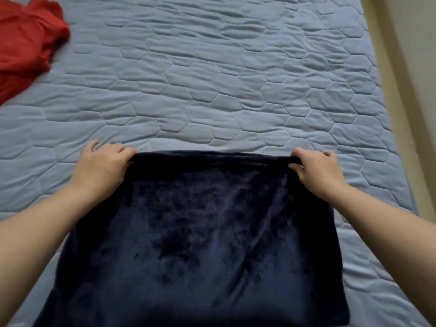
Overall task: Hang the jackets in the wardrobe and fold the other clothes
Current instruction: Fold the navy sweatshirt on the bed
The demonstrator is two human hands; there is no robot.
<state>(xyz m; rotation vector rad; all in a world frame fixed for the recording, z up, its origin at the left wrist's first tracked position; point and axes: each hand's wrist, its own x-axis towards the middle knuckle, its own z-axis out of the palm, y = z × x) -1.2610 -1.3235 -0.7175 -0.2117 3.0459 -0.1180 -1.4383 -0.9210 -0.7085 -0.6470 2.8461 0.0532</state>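
Navy garment (200, 244) flat on bed (212, 79), left hand (103, 168) and right hand (318, 171) fingers pinching its far corners

Navy plush garment (200, 244) flat on bed, far corners pinched; red garment (26, 43) crumpled far-left.

Forearms outstretched, left grip (103, 165) and right grip (317, 172) each in a pinch on dark cloth (200, 232)

Garment (203, 244) on bed (212, 79); another garment (26, 43) far-left.
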